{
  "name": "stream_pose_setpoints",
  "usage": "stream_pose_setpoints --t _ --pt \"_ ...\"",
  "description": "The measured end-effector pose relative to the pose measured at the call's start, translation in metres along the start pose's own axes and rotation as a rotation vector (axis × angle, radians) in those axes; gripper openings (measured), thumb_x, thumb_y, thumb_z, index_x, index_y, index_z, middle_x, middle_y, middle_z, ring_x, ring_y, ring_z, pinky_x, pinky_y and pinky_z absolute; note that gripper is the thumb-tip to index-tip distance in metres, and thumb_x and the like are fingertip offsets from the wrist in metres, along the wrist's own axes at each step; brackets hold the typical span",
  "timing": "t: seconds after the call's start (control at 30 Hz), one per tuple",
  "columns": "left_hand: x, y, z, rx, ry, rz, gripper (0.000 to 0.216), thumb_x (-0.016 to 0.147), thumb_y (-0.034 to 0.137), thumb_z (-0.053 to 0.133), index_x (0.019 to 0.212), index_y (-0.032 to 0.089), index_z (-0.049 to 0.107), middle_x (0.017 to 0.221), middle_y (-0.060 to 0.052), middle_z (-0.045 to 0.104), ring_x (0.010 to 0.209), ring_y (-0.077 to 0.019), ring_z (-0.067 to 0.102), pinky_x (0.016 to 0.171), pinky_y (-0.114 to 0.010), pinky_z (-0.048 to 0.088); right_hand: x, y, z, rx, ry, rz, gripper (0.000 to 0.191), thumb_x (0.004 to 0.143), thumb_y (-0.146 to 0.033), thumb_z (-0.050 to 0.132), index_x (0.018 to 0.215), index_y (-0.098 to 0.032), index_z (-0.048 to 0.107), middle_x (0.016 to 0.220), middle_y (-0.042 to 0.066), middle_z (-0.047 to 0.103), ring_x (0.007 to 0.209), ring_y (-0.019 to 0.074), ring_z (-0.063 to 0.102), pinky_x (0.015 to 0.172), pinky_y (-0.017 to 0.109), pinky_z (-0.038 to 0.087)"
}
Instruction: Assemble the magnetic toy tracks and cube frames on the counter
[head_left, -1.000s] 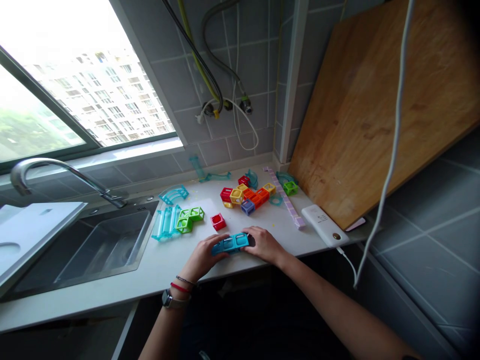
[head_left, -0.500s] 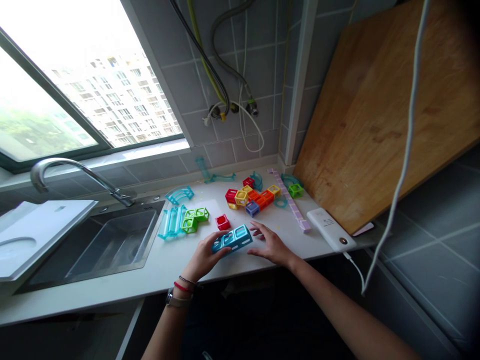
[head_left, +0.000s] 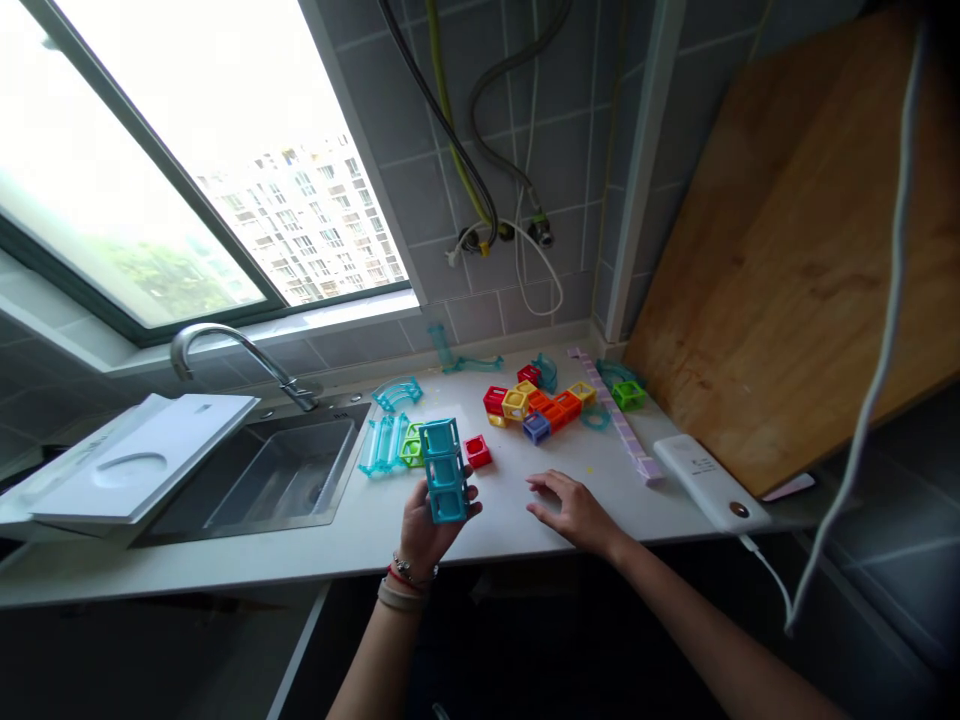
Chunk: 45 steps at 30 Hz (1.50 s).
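Observation:
My left hand [head_left: 431,530] grips a stack of blue block frames [head_left: 444,470], held upright above the counter's front part. Right of it, my right hand [head_left: 571,508] hovers over the white worktop with fingers curved and apart, holding nothing. A red cube [head_left: 477,451] lies just behind the blue stack. Green cubes [head_left: 412,446] are partly hidden by the stack, beside clear teal track pieces [head_left: 384,444]. Farther back sits a cluster of red, yellow and orange cubes [head_left: 559,409] with a purple cube [head_left: 536,428] at its near end.
A long lilac strip [head_left: 619,415] lies on the right, near a green cube [head_left: 628,395] and a white power bank [head_left: 709,482] with a cable. A wooden board [head_left: 802,240] leans at right. On the left are a sink [head_left: 281,470], a faucet [head_left: 240,345] and a white box [head_left: 150,460].
My left hand has turned the blue block stack from lying sideways to upright. My right hand has moved away from it, and the view has shifted left.

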<state>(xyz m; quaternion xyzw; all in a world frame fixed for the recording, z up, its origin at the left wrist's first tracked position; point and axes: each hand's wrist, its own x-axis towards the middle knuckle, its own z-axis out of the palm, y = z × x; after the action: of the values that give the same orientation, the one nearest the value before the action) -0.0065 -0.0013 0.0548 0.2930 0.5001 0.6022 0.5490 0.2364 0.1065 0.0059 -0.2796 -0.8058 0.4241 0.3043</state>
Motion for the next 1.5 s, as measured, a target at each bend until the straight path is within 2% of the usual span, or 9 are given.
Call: stream_pose_setpoints --t 0.13,0.23,0.4,0.53,0.63,0.8,1.03,1.17,1.5 --pt "-0.004 -0.003 -0.005 -0.053 0.002 0.021 0.063 0.093 0.063 0.030 0.124 0.017 0.059 0.135 -0.016 0.060 0.094 -0.0258 0.067 0.092 -0.056 0.054 0.000 -0.002 -0.001 -0.013 -0.012 0.002 0.030 0.088 -0.031 0.065 0.117 -0.024 0.067 0.106 0.007 0.068 0.097 0.0227 0.067 0.091 0.039 0.055" --pt "-0.009 -0.001 -0.008 -0.082 -0.042 0.075 0.056 0.089 0.060 0.045 0.120 0.017 0.060 0.129 -0.016 0.062 0.100 -0.0291 0.067 0.092 -0.058 0.054 0.000 -0.001 -0.001 -0.035 -0.018 -0.005 0.027 0.088 -0.031 0.064 0.114 -0.024 0.068 0.106 0.006 0.069 0.098 0.0229 0.067 0.092 0.038 0.054" --pt "-0.027 0.028 -0.004 0.107 -0.221 0.367 0.056 0.075 0.038 0.078 0.125 0.023 0.056 0.115 -0.010 0.066 0.123 -0.0357 0.058 0.102 -0.057 0.048 -0.001 0.004 0.001 -0.061 -0.015 -0.018 0.025 0.089 -0.030 0.064 0.112 -0.024 0.068 0.107 0.006 0.069 0.100 0.0232 0.066 0.093 0.038 0.052" --pt "-0.045 0.060 0.010 0.403 -0.368 0.488 0.051 0.082 0.022 0.072 0.131 0.023 0.057 0.127 -0.014 0.062 0.137 -0.0387 0.044 0.107 -0.054 0.043 0.000 0.005 0.001 -0.062 -0.015 -0.023 0.024 0.089 -0.031 0.064 0.112 -0.024 0.069 0.108 0.007 0.068 0.101 0.0241 0.065 0.095 0.039 0.051" --pt "-0.051 0.070 0.015 0.453 -0.397 0.548 0.044 0.086 0.021 0.067 0.129 0.025 0.059 0.120 -0.013 0.064 0.139 -0.0384 0.041 0.110 -0.055 0.039 0.000 0.004 0.001 -0.061 -0.018 -0.023 0.024 0.089 -0.031 0.064 0.111 -0.023 0.069 0.108 0.008 0.068 0.101 0.0242 0.064 0.094 0.040 0.051" --pt "-0.050 0.059 0.006 0.505 -0.279 0.498 0.043 0.086 0.020 0.069 0.127 0.026 0.059 0.126 -0.013 0.062 0.134 -0.0357 0.048 0.106 -0.050 0.045 0.000 0.001 0.002 -0.067 -0.015 -0.030 0.021 0.090 -0.029 0.064 0.110 -0.023 0.070 0.107 0.007 0.068 0.100 0.0233 0.064 0.094 0.039 0.051" --pt "-0.043 0.038 -0.008 1.078 -0.027 0.457 0.040 0.085 0.018 0.068 0.124 0.025 0.063 0.126 -0.009 0.062 0.121 -0.0283 0.057 0.105 -0.046 0.046 0.001 0.001 0.002 -0.097 -0.013 -0.085 0.019 0.090 -0.026 0.063 0.108 -0.023 0.071 0.103 0.006 0.070 0.099 0.0225 0.064 0.093 0.037 0.050" --pt "-0.035 0.029 -0.011 1.210 -0.032 0.433 0.037 0.084 0.015 0.066 0.119 0.026 0.066 0.125 -0.008 0.063 0.118 -0.0269 0.059 0.104 -0.044 0.047 0.001 0.001 0.002 -0.095 -0.009 -0.085 0.018 0.091 -0.026 0.063 0.107 -0.022 0.070 0.102 0.006 0.070 0.100 0.0223 0.064 0.093 0.036 0.050" --pt "-0.010 0.024 -0.023 1.215 -0.159 0.313 0.035 0.086 0.020 0.063 0.120 0.027 0.067 0.125 -0.008 0.065 0.116 -0.0246 0.062 0.105 -0.041 0.048 0.001 -0.002 0.001 -0.092 -0.005 -0.078 0.017 0.089 -0.025 0.064 0.105 -0.024 0.070 0.101 0.006 0.070 0.099 0.0224 0.065 0.091 0.036 0.051"
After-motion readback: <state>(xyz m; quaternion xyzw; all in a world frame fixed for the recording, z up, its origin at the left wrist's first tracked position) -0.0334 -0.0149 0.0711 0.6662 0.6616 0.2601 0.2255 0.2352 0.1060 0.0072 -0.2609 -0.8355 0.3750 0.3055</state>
